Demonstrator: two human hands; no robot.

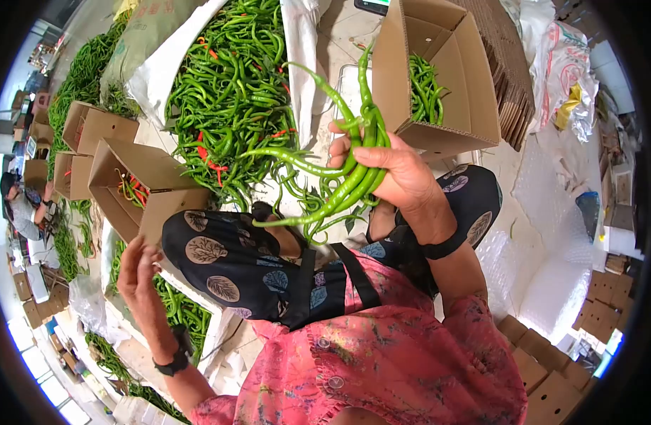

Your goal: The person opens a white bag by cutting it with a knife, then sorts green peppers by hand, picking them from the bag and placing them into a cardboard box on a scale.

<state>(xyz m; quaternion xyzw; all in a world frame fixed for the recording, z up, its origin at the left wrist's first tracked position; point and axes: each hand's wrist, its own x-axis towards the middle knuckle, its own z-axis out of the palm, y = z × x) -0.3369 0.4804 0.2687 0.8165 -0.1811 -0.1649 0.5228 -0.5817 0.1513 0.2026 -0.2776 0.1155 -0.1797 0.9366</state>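
Note:
A bunch of long green chili peppers (357, 188) is in my right hand (400, 170), with the thumb pressed over the stalks and the tips pointing up, left and down. My left hand (138, 273) is raised beside a small cardboard box (177, 205), its fingers loosely bent and apart, with nothing seen in them. Several red and green chili peppers (133, 190) lie inside that box. In front of me spreads a large heap of green chili peppers (230, 92) with a few red ones mixed in.
A larger cardboard box (453, 138) with green peppers stands at the upper right, by stacked flattened cardboard (506, 71). More open boxes (102, 127) and pepper piles (187, 312) lie to the left. Bubble wrap (552, 269) is at the right. Another person (24, 212) sits at far left.

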